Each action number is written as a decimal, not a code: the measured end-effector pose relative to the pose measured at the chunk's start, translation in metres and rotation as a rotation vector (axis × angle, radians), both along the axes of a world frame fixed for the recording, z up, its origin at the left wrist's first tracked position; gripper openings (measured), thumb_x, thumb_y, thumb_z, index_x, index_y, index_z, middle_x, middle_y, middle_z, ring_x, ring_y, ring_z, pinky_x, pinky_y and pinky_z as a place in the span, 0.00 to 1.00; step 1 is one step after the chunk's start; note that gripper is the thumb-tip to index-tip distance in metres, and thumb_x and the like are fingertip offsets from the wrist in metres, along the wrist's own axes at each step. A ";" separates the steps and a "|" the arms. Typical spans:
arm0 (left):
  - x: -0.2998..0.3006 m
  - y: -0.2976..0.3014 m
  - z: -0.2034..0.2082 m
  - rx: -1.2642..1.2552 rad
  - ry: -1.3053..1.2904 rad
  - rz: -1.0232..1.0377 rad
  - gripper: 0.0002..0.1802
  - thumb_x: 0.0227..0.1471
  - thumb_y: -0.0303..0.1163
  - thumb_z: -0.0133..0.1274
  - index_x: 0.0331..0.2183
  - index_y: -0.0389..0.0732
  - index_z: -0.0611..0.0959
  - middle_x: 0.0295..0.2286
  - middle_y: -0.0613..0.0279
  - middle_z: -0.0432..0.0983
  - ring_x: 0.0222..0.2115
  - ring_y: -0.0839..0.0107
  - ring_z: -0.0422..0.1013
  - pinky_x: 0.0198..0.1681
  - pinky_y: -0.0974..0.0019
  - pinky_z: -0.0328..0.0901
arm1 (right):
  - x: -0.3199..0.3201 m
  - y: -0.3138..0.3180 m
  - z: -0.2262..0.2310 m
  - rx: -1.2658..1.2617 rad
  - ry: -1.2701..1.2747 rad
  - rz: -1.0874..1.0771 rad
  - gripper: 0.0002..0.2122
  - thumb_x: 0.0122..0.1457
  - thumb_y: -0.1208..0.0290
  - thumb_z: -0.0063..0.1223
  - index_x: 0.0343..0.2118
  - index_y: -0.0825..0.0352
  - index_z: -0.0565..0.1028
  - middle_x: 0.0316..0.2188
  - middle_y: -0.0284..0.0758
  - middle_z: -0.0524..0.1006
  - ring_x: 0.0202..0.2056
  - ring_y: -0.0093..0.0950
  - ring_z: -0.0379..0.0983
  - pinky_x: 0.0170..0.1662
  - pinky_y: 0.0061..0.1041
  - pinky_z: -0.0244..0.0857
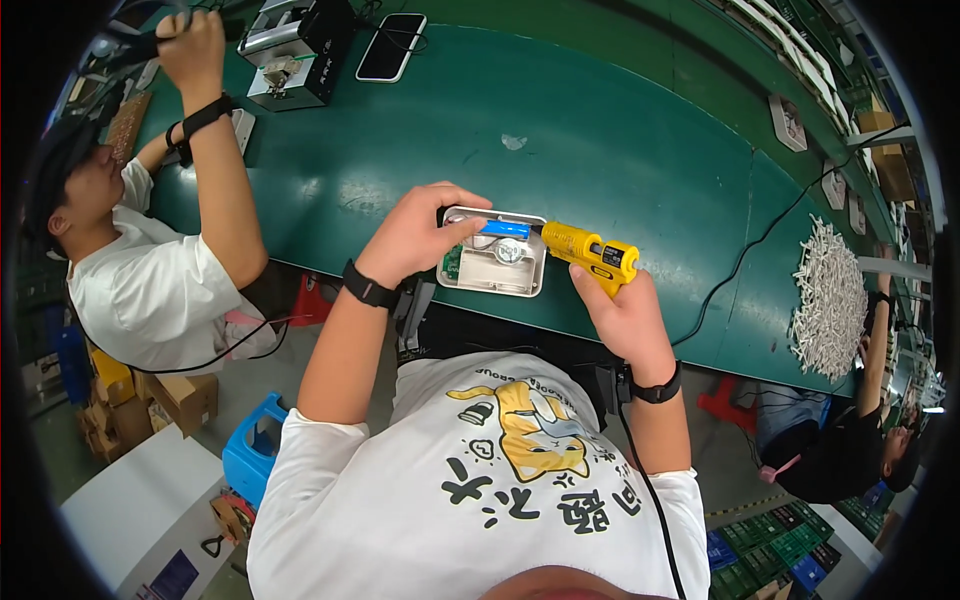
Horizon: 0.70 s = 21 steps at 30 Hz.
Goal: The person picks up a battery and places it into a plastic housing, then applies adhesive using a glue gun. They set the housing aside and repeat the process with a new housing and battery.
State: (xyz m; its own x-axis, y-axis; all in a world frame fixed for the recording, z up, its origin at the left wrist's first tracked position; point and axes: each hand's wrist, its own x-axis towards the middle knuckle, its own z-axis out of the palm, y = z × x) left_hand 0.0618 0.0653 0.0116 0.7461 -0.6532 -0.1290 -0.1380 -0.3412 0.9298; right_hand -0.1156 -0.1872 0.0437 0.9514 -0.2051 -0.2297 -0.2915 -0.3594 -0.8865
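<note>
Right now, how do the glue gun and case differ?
The glue gun is yellow, the case white. The gun is pistol-shaped; the case is an open box. The right hand grips the gun; the left hand holds the case. Both are in hand.

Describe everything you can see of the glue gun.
The glue gun is bright yellow, seemingly plastic, with dark markings and a black patch on its body. Its narrow dark nozzle points left, over the right rim of the white case, close to the right end of the blue cell. The right hand grips it, hiding much of the handle. Whether the nozzle touches anything is too small to tell.
</note>
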 end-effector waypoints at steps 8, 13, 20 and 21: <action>0.005 -0.004 -0.004 0.097 -0.053 -0.100 0.12 0.60 0.28 0.63 0.46 0.39 0.89 0.38 0.60 0.82 0.38 0.71 0.76 0.43 0.66 0.70 | -0.014 0.002 0.006 0.094 0.071 -0.079 0.12 0.68 0.68 0.61 0.47 0.71 0.82 0.27 0.28 0.80 0.28 0.15 0.73 0.30 0.20 0.67; -0.006 -0.004 -0.004 0.117 -0.181 -0.037 0.10 0.61 0.29 0.62 0.43 0.39 0.88 0.37 0.61 0.81 0.40 0.67 0.74 0.46 0.63 0.68 | -0.008 0.002 0.003 0.101 0.039 -0.043 0.12 0.68 0.68 0.61 0.48 0.72 0.81 0.29 0.29 0.81 0.29 0.16 0.74 0.32 0.21 0.68; -0.018 -0.004 -0.008 0.139 -0.286 0.060 0.09 0.61 0.30 0.61 0.43 0.40 0.87 0.37 0.62 0.80 0.43 0.61 0.71 0.51 0.60 0.65 | -0.010 0.010 0.010 -0.052 0.073 -0.024 0.13 0.68 0.69 0.61 0.49 0.72 0.81 0.31 0.29 0.82 0.29 0.17 0.73 0.33 0.22 0.68; -0.017 -0.003 -0.010 0.128 -0.281 0.049 0.10 0.61 0.30 0.60 0.44 0.41 0.86 0.38 0.62 0.80 0.43 0.61 0.71 0.51 0.59 0.64 | -0.010 0.011 0.013 -0.022 0.076 -0.041 0.13 0.68 0.69 0.61 0.49 0.72 0.81 0.32 0.30 0.82 0.30 0.17 0.73 0.34 0.22 0.69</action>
State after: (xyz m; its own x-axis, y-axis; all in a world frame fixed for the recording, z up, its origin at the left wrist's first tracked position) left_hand 0.0450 0.0623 0.0020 0.7944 -0.6074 0.0082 -0.3643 -0.4656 0.8066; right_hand -0.1254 -0.1765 0.0568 0.9221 -0.2495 -0.2956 -0.3723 -0.3649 -0.8534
